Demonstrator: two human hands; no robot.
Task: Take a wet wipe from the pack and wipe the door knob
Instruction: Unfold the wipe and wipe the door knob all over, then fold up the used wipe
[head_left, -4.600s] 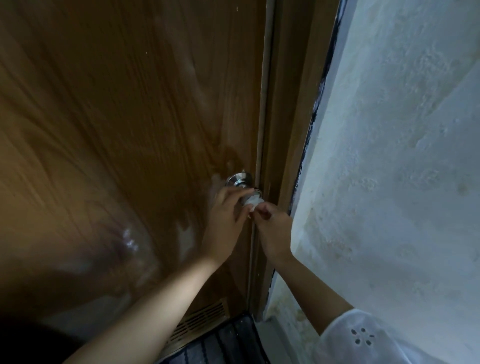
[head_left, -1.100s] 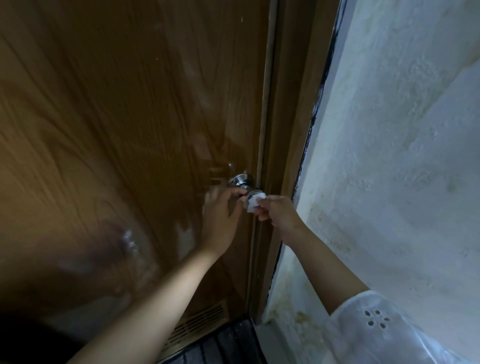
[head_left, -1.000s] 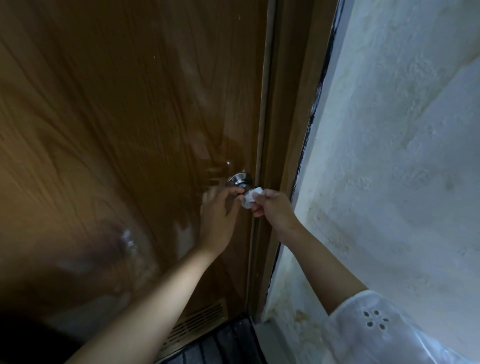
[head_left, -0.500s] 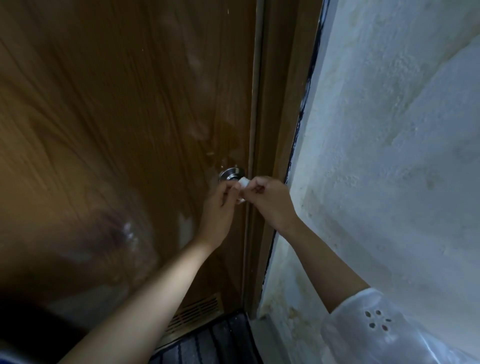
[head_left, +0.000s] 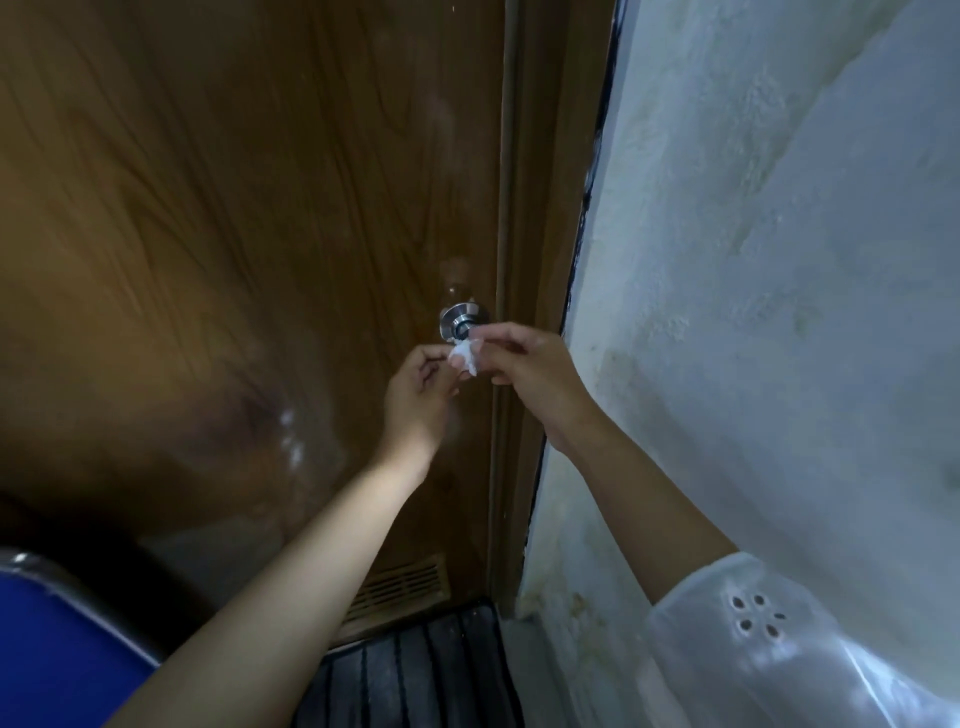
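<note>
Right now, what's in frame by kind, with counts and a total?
hands: 2, left hand and right hand
wet wipe: 1
door knob: 1
door: 1
striped mat: 1
blue object: 1
Total: 7

Both hands meet just below the metal knob (head_left: 461, 321) on a brown wood-grain door (head_left: 260, 234). The right hand (head_left: 530, 371) pinches a small crumpled white wipe (head_left: 464, 357) between thumb and fingertips, and the left hand (head_left: 421, 400), fingers curled, touches the wipe's other side. The wipe sits right under the knob (whether it touches the metal cannot be told). The right arm wears a white sleeve (head_left: 779, 654) with eyelet holes; the left forearm is bare. A rough white wall (head_left: 779, 312) stands to the right of the door frame. A dark striped mat (head_left: 415, 670) lies at the door's foot, below a vent (head_left: 400, 584). Something blue (head_left: 57, 654) shows at the lower left.
</note>
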